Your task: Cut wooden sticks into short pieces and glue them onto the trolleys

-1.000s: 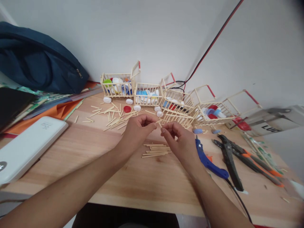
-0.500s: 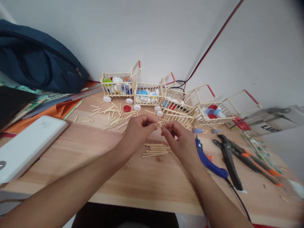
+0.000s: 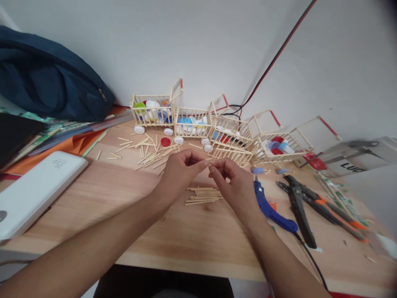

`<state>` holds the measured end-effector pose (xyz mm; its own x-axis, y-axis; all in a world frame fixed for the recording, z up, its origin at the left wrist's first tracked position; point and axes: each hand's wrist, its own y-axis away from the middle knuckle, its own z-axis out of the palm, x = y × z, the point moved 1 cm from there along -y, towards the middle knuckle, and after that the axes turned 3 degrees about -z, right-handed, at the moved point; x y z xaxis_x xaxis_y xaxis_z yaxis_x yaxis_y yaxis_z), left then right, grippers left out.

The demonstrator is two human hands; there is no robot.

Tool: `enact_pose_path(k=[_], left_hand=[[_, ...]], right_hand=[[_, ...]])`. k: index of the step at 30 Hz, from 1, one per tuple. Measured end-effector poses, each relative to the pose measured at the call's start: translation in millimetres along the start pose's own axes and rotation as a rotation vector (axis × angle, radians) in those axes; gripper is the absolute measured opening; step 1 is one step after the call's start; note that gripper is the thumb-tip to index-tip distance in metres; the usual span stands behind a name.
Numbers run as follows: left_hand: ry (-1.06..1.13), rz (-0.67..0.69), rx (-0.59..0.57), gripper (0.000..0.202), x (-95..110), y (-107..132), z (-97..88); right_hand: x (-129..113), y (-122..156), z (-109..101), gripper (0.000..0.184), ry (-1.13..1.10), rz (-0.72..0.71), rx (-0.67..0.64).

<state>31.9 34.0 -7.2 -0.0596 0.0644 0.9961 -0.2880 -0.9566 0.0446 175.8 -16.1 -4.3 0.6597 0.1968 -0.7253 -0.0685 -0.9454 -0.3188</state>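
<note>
My left hand and my right hand meet over the middle of the wooden table, fingertips pinched together. Between them shows the end of a small wooden stick; most of it is covered by the fingers. Just below the hands lies a neat row of short wooden sticks. Beyond the left hand, more cut sticks are scattered around a red bottle cap. Behind the hands stand small stick-built carts loaded with coloured bottle caps, and a slatted stick panel leans in front of one.
To the right lie a blue glue gun with a cord, black cutters and orange-handled pliers. A white power bank and a dark blue backpack occupy the left. A cable runs up the wall.
The fingertips of both hands have drawn closer together, and less of the small stick shows between them. Everything else stays in place.
</note>
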Motion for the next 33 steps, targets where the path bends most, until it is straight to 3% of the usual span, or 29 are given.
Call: enact_pose_path(k=[33], left_hand=[[0.002,-0.021,0.010,0.010,1.5,1.9,0.5]], right_hand=[[-1.4,2.2,2.2,0.007,0.002,-0.008,-0.004]])
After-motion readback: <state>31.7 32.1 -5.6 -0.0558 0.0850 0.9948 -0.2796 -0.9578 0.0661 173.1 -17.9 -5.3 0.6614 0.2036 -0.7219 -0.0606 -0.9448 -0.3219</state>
